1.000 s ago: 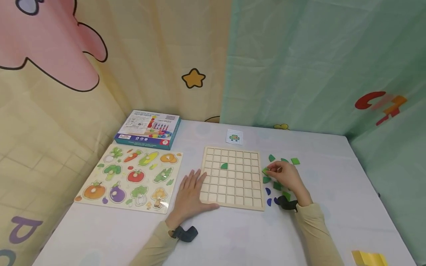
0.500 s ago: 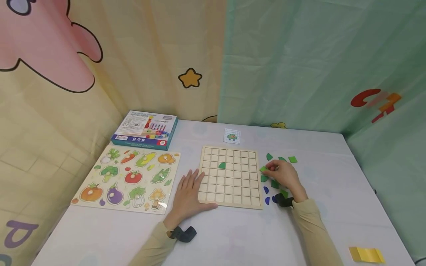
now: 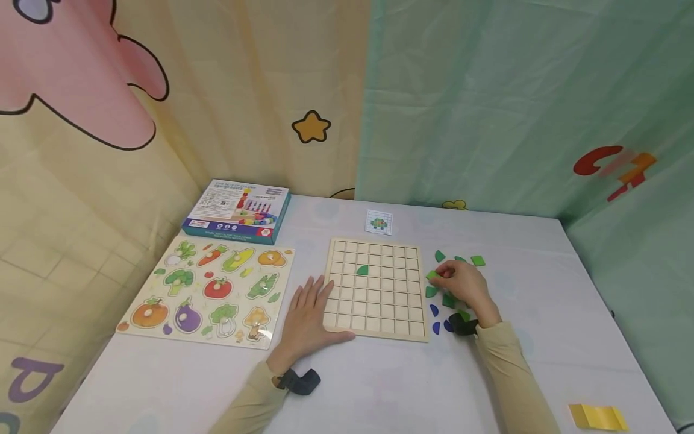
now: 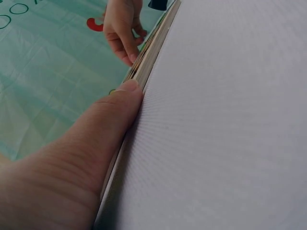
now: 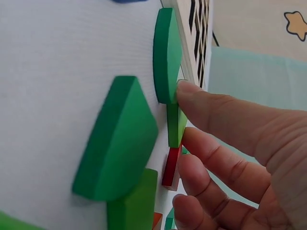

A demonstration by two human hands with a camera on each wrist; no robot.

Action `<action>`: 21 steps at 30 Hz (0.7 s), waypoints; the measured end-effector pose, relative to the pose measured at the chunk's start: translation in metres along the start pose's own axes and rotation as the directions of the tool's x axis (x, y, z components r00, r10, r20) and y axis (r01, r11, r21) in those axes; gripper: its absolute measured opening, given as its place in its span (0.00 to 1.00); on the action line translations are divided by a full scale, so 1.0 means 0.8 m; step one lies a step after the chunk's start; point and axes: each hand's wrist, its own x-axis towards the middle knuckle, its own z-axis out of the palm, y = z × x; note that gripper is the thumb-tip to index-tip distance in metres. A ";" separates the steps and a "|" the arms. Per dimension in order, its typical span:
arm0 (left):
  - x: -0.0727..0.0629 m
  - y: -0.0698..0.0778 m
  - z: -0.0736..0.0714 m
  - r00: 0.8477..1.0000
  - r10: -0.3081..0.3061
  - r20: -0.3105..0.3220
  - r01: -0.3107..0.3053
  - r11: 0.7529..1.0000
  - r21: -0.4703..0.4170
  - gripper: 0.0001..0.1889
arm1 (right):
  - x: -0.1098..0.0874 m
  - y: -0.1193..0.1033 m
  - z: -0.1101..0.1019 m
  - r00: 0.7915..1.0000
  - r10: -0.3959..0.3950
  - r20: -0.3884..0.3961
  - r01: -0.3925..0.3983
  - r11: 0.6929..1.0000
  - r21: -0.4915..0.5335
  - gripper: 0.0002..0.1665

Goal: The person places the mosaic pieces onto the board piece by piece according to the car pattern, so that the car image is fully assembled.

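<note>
My left hand [image 3: 308, 319] lies spread at the near left corner of a wooden grid board [image 3: 379, 337], its thumb [image 4: 112, 108] along the front edge. On the board sits one dark green quarter-round piece [image 3: 362, 270]. My right hand [image 3: 463, 283] is just right of the board, pinching a light green square tile [image 5: 175, 125] between thumb and index finger. Dark green curved pieces [image 5: 167, 55] lie close to the fingertips. A red piece [image 5: 171, 167] shows by the other fingers in the right wrist view. Part of the loose pile is hidden under the hand.
Several blue half-round pieces [image 3: 434, 310] lie near the board's right side. A small pattern card [image 3: 378, 222] is behind the board. Left stand a vegetable puzzle [image 3: 208, 289] and a box [image 3: 238, 208]. A folded yellow paper [image 3: 598, 417] lies front right.
The head view has shifted a little. My right hand keeps hold of the light green tile and has barely moved; the left hand stays in place on the board.
</note>
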 end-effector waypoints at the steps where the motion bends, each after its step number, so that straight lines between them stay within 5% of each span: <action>1: 0.000 0.000 0.000 1.000 0.001 -0.001 -0.001 1.000 0.003 0.61 | 0.000 0.000 0.000 1.000 0.003 0.004 -0.003 1.000 -0.002 0.19; 21: 0.000 0.000 0.002 1.000 -0.002 -0.007 0.002 1.000 -0.011 0.62 | -0.005 -0.006 0.003 1.000 -0.011 -0.010 0.012 0.998 0.057 0.14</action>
